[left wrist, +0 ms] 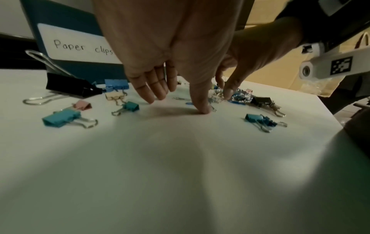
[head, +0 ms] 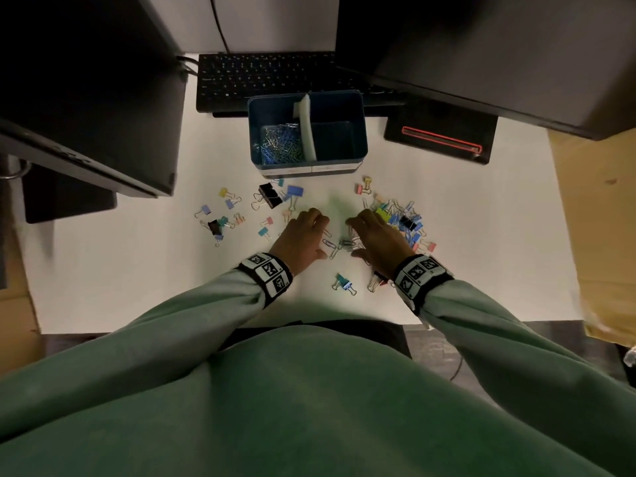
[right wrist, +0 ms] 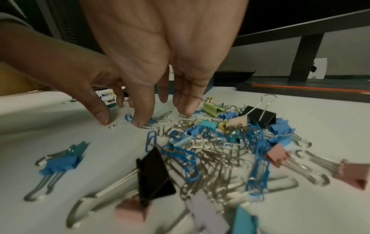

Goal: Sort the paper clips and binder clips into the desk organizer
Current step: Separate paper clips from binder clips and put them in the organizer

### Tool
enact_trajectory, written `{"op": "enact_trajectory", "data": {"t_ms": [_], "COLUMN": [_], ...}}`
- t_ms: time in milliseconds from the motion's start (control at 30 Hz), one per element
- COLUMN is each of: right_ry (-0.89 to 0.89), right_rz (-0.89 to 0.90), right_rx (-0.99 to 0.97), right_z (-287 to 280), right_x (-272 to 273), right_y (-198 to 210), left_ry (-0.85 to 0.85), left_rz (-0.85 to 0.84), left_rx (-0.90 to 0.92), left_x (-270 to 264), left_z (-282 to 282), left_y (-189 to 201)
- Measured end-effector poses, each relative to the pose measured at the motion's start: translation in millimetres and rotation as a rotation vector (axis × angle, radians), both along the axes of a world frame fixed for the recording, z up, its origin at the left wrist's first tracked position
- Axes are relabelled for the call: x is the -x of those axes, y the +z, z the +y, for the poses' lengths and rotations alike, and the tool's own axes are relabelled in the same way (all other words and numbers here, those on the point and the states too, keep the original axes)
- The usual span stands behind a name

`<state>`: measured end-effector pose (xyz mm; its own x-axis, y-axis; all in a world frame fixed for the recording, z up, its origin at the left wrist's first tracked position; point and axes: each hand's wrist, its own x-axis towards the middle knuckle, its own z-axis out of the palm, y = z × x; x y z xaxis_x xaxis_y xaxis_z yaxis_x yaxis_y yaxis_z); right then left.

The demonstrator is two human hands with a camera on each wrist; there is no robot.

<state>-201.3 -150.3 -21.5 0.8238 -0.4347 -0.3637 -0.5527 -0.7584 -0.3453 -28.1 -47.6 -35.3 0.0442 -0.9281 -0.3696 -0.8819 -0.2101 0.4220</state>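
Head view: I note the blue two-compartment desk organizer (head: 307,132) with paper clips in its left bin only; the right bin looks bare.

Left wrist view: my left hand (left wrist: 170,60) hangs with fingers extended, thumb tip on the white desk (left wrist: 180,166), holding nothing.

Right wrist view: my right hand (right wrist: 156,55), fingers loosely spread and empty, hovers over the tangled heap of wire paper clips and coloured binder clips (right wrist: 218,150). Risk: a grab lifts both kinds together, contaminating a bin.

A black keyboard (head: 265,77) lies at the far edge of the white tabletop (head: 447,218). To its right sits a black device with a red outlined slot (head: 442,139). A brown cardboard box (head: 599,228) stands along the tabletop's right side.
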Motion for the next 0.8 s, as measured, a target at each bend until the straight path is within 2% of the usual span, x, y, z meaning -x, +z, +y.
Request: {"op": "enact_trajectory", "data": {"t_ms": [167,300,400,467,533,600,667,733,800], "right_ry": [0.047,0.074,-0.021,-0.120,-0.203,-0.264,-0.335,-0.407,-0.455], "right_rz": [-0.046,0.018,0.059,0.060,0.005,-0.015,-0.056,-0.167,-0.360], "right_rx": [0.012,0.017,-0.071,-0.163,-0.254,-0.357,-0.477,-0.560,-0.598], "right_z": [9,13,8,2,-6,-15,-26,-38,-49], "right_x": [-1,-10,-17,-19,-17,-15,-18,-33,-62], "right_y": [-9,-6,-5,-7,-7,0,13,30,51], "left_ry": [-0.082,-0.089,-0.105,-0.083,-0.014,0.128,0.285,0.449,0.608], "left_rz": [-0.053,-0.126,-0.163,-0.112,0.006,0.139,0.226,0.301,0.317], "left_rx": [0.062,0.028,-0.015,-0.020,-0.035,-0.035,0.046,0.162,0.253], "left_x": [11,13,15,15,10,-1,-18,-42,-70], "left_z": [-5,-9,-9,-7,-5,-3,-4,-9,-21], "left_y": [-5,-6,-6,-5,0,12,31,55,79]}}
